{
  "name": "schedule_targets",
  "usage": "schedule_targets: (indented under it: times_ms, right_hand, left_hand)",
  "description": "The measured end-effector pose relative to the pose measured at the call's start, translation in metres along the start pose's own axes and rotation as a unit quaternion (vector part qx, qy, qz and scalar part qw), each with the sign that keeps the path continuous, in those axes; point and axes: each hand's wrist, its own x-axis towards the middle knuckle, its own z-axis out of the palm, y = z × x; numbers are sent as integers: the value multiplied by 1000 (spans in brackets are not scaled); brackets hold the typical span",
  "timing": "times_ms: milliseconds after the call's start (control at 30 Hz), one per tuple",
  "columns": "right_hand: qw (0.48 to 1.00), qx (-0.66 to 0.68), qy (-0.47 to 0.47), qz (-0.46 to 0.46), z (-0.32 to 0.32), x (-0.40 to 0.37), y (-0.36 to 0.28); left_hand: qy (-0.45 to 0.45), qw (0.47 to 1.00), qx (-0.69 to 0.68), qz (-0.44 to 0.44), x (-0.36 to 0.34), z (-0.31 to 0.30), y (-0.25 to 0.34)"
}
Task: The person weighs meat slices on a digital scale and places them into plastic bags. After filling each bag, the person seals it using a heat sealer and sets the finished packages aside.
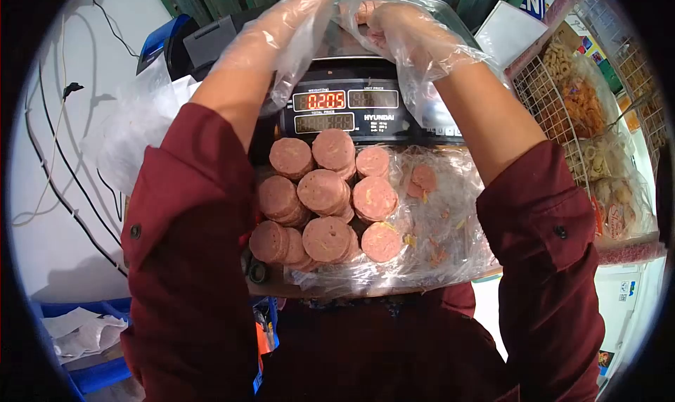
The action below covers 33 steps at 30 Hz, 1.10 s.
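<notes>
Meeting over the scale [365, 117] pan, gloved left hand [292, 18] and right hand [383, 22] were logged: right grip curled shut, contents hidden; left grip unreadable under film; slices [327, 191] lay stacked on plastic [450, 233] below, bodyward, nearer the left arm.

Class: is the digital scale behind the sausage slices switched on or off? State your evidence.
On. The digital scale shows lit orange digits in its weight window, reading roughly 0.205.
</notes>
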Motion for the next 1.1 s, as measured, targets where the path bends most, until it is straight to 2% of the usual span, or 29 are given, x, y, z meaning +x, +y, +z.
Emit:
schedule_targets:
  times_ms: [133, 200, 233, 300, 333, 400, 533, 633, 667, 700, 733, 767, 933, 967, 1033, 1100]
  right_hand:
    - [998, -45, -14, -41, -5, 1, 3]
    - [970, -208, -24, -122, -11, -7, -3]
    - [970, -207, -23, -123, -5, -2, 3]
    - [985, -45, 50, -157, 10, 15, 18]
    - [985, -43, 51, -158, 12, 20, 9]
    - [992, 19, 51, 111, 20, 32, -11]
    - [996, -48, 68, 29, 21, 41, -6]
    - [994, -79, 80, -5, 25, 40, -1]
    - [993, -86, 82, -13, 24, 42, -1]
    - [992, -89, 84, -19, 24, 43, -1]
    - [991, -97, 88, -26, 26, 40, 0]
    - [990, -101, 90, -31, 26, 39, 1]
    - [988, -103, 93, -60, 21, 32, 4]
    - [989, -102, 91, -64, 20, 30, 6]
    - [989, -98, 92, -67, 20, 28, 10]
    - [992, -77, 67, -73, 23, 26, 18]
  left_hand:
    - [-42, 998, 29, 25, 24, -16, -8]
    - [-45, 997, 54, 37, 36, -24, -12]
    - [-48, 996, 66, 44, 41, -28, -13]
    - [-53, 993, 85, 56, 47, -35, -16]
    - [-56, 992, 94, 60, 50, -37, -16]
    - [-68, 989, 111, 71, 53, -42, -16]
    - [-127, 963, 199, 133, 59, -57, -15]
    - [-198, 903, 305, 229, 66, -69, -17]
    - [-198, 903, 305, 229, 57, -57, -16]
    - [-167, 956, 195, 142, 46, -45, -18]
    - [-133, 986, 80, 52, 38, -36, -18]
    - [-134, 986, 80, 52, 42, -38, -19]
    - [-17, 977, 198, 79, 82, -60, -28]
    - [-18, 977, 197, 80, 87, -63, -28]
    - [15, 937, 345, 54, 90, -58, -26]
    - [7, 923, 382, 53, 92, -55, -24]
